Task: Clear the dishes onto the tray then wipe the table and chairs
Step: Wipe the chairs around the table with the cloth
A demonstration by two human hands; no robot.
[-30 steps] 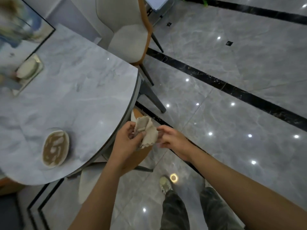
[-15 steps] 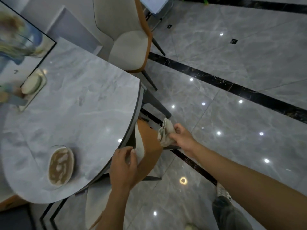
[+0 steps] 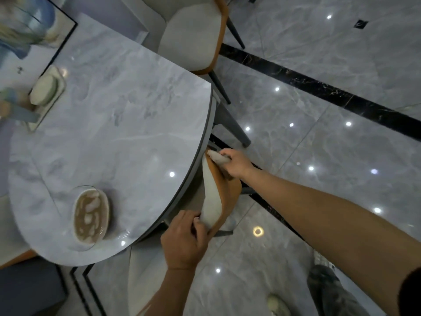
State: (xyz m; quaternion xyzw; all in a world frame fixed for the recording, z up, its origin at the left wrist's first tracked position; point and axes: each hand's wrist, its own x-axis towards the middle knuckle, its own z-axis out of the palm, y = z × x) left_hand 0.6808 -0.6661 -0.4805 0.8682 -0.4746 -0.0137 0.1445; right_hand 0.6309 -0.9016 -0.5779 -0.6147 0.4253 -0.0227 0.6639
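Observation:
A beige cloth (image 3: 218, 158) is bunched in my right hand (image 3: 235, 164) and pressed onto the top of the near chair's backrest (image 3: 214, 199), which is cream inside and orange outside. My left hand (image 3: 185, 240) grips the lower end of that backrest. The chair is tucked under the round grey marble table (image 3: 118, 124). On the table near its front edge stands a glass bowl (image 3: 91, 216) with brownish contents. At the far left a pale tray (image 3: 49, 96) carries a stacked plate.
A second cream and orange chair (image 3: 193, 35) stands at the table's far side. A framed picture (image 3: 29, 30) leans at the top left. Glossy grey floor tiles with a black strip (image 3: 319, 90) spread to the right. My shoe (image 3: 278, 305) is at the bottom.
Both hands held the cloth a second ago. My left hand let go and took the chair backrest. My right hand carried the cloth onto the backrest's top edge.

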